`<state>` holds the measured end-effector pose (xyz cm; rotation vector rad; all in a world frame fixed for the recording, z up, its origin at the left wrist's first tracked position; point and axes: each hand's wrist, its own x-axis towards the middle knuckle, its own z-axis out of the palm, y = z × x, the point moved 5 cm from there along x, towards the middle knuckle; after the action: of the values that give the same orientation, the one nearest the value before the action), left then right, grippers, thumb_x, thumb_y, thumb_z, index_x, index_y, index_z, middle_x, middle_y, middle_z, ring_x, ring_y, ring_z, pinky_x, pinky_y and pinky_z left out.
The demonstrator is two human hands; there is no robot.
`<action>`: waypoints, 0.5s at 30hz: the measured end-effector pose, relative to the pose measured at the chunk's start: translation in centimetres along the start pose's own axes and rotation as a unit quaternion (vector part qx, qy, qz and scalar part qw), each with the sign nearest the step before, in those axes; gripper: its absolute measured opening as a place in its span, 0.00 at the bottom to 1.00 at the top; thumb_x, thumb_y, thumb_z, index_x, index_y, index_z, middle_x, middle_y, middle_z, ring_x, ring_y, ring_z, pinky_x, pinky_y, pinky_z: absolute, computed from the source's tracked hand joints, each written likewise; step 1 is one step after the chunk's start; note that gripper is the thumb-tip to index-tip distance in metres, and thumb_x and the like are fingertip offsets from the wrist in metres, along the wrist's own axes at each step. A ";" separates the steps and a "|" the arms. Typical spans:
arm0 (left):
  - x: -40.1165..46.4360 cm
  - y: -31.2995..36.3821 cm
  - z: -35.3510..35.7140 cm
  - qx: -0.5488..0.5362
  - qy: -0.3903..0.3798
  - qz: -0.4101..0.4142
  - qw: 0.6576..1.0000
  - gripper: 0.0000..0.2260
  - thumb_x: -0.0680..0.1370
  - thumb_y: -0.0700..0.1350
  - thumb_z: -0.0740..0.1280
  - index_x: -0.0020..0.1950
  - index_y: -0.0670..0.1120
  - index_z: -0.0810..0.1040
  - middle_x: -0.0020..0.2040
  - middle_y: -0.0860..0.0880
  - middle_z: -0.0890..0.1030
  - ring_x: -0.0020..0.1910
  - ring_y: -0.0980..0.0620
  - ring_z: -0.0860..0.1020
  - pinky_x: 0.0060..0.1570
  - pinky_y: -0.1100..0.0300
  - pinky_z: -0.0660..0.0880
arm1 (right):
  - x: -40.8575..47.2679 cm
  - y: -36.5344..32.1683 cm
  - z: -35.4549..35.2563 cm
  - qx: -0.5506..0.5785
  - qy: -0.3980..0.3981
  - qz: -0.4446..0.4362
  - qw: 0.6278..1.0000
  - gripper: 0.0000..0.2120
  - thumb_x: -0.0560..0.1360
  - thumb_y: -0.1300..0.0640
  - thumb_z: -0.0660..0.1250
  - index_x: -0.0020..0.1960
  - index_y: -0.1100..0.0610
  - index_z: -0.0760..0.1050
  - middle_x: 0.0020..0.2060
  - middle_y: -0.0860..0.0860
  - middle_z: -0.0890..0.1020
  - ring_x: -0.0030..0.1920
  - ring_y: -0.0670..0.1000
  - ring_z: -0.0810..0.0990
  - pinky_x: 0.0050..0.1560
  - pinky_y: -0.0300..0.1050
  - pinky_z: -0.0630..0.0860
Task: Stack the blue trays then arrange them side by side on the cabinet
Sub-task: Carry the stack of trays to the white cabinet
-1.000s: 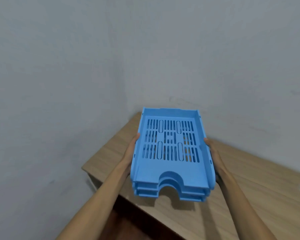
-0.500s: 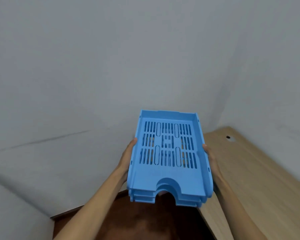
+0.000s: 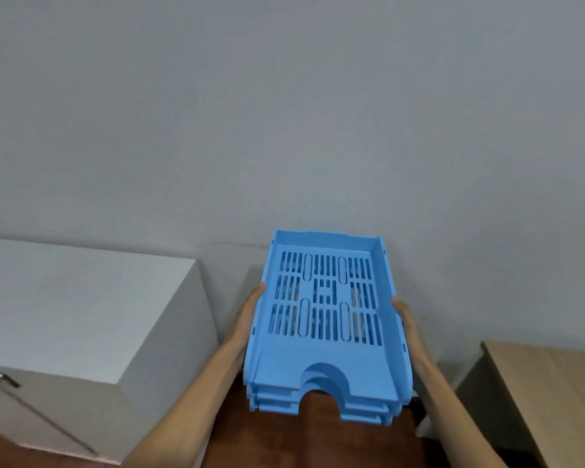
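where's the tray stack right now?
In the head view the stack of blue trays is held in the air at centre frame between the left hand and right hand, right of the grey cabinet and left of the wooden desk.

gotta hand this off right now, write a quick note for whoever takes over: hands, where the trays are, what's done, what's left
Left hand: grip on the left side of the stack of blue trays.
Right hand: grip on the stack's right side.
Trays: nested in one stack, three layers showing at the front edge, held in the air over the brown floor, between the white cabinet on the left and the wooden desk on the right.
Done: stacking.
Left: carry the stack to the cabinet top, then lay the trays side by side there.
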<state>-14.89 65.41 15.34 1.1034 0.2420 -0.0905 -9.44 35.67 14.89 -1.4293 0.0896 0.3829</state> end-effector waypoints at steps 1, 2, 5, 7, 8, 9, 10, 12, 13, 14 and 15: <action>-0.9 1.0 -1.4 -0.011 0.008 0.008 1.000 0.27 0.79 0.59 0.65 0.68 0.40 0.76 0.57 0.34 0.79 0.47 0.40 0.80 0.50 0.48 0.77 | 0.4 0.9 2.3 0.020 -0.020 0.008 1.000 0.35 0.72 0.33 0.67 0.62 0.62 0.78 0.49 0.64 0.81 0.44 0.63 0.80 0.50 0.60 0.80; -1.6 2.0 -3.4 0.000 0.036 0.018 0.999 0.26 0.79 0.58 0.64 0.67 0.39 0.77 0.55 0.35 0.80 0.46 0.40 0.81 0.48 0.49 0.79 | 0.6 1.4 4.4 0.030 -0.043 0.011 0.999 0.36 0.72 0.33 0.67 0.63 0.63 0.77 0.48 0.65 0.80 0.42 0.63 0.80 0.46 0.59 0.80; -4.6 5.4 -9.6 -0.021 0.047 0.024 0.998 0.21 0.82 0.55 0.61 0.62 0.39 0.78 0.49 0.38 0.82 0.41 0.42 0.81 0.41 0.52 0.79 | 0.8 2.1 12.6 0.040 -0.082 0.009 0.996 0.35 0.72 0.33 0.67 0.62 0.62 0.78 0.46 0.64 0.80 0.39 0.62 0.80 0.43 0.56 0.78; -6.7 7.4 -13.2 -0.019 0.049 0.045 0.998 0.21 0.81 0.55 0.62 0.63 0.40 0.78 0.49 0.38 0.82 0.41 0.42 0.80 0.41 0.51 0.79 | 1.2 3.1 17.3 0.040 -0.108 0.010 0.993 0.35 0.72 0.33 0.66 0.62 0.62 0.78 0.45 0.63 0.81 0.39 0.62 0.80 0.43 0.56 0.78; -7.9 8.4 -15.1 -0.014 0.062 0.059 0.996 0.21 0.81 0.55 0.61 0.63 0.40 0.78 0.49 0.39 0.83 0.41 0.42 0.81 0.40 0.52 0.80 | 1.0 3.3 19.8 0.034 -0.111 0.011 0.993 0.36 0.72 0.32 0.66 0.62 0.62 0.78 0.46 0.64 0.80 0.39 0.62 0.80 0.44 0.57 0.78; -9.0 9.2 -17.1 -0.019 0.079 0.063 0.995 0.20 0.82 0.54 0.60 0.62 0.40 0.79 0.48 0.39 0.84 0.40 0.42 0.83 0.38 0.53 0.81 | 1.3 4.0 22.0 0.034 -0.119 0.017 0.992 0.36 0.71 0.32 0.66 0.62 0.62 0.78 0.46 0.64 0.80 0.40 0.62 0.79 0.44 0.58 0.77; -10.1 10.1 -19.1 -0.024 0.093 0.067 0.993 0.19 0.82 0.54 0.60 0.60 0.41 0.81 0.47 0.40 0.85 0.38 0.43 0.83 0.36 0.54 0.81 | 1.2 4.3 24.4 0.033 -0.128 0.022 0.991 0.36 0.71 0.32 0.66 0.62 0.62 0.78 0.47 0.64 0.80 0.40 0.62 0.79 0.45 0.58 0.77; -12.0 11.7 -22.4 -0.026 0.118 0.069 0.990 0.19 0.82 0.54 0.59 0.58 0.42 0.82 0.45 0.40 0.85 0.37 0.43 0.83 0.34 0.55 0.81 | 1.0 4.8 28.8 0.033 -0.145 0.022 0.989 0.35 0.71 0.32 0.66 0.60 0.62 0.79 0.46 0.64 0.80 0.39 0.62 0.79 0.44 0.57 0.77; -12.9 12.3 -23.9 -0.022 0.126 0.069 0.989 0.20 0.82 0.55 0.59 0.59 0.41 0.82 0.47 0.39 0.84 0.38 0.42 0.82 0.36 0.54 0.80 | 0.9 5.2 30.7 0.029 -0.147 0.026 0.988 0.35 0.71 0.33 0.67 0.60 0.63 0.79 0.46 0.64 0.81 0.39 0.62 0.80 0.45 0.57 0.77; -13.7 13.0 -25.5 -0.020 0.138 0.070 0.988 0.21 0.82 0.56 0.60 0.61 0.40 0.81 0.48 0.38 0.83 0.39 0.41 0.81 0.38 0.53 0.80 | 0.7 5.5 32.5 0.028 -0.151 0.031 0.988 0.35 0.71 0.33 0.67 0.60 0.63 0.80 0.47 0.64 0.81 0.40 0.62 0.80 0.45 0.57 0.77; -14.1 13.5 -27.2 -0.023 0.149 0.069 0.986 0.22 0.81 0.56 0.60 0.61 0.40 0.81 0.48 0.38 0.83 0.39 0.41 0.81 0.38 0.53 0.78 | 0.7 5.9 34.2 0.030 -0.156 0.036 0.987 0.35 0.71 0.33 0.67 0.61 0.63 0.80 0.47 0.64 0.82 0.40 0.62 0.80 0.46 0.58 0.77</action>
<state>-30.01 95.08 18.86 1.0829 0.4317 0.2053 -16.28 69.66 14.19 -1.2930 -0.1010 0.6546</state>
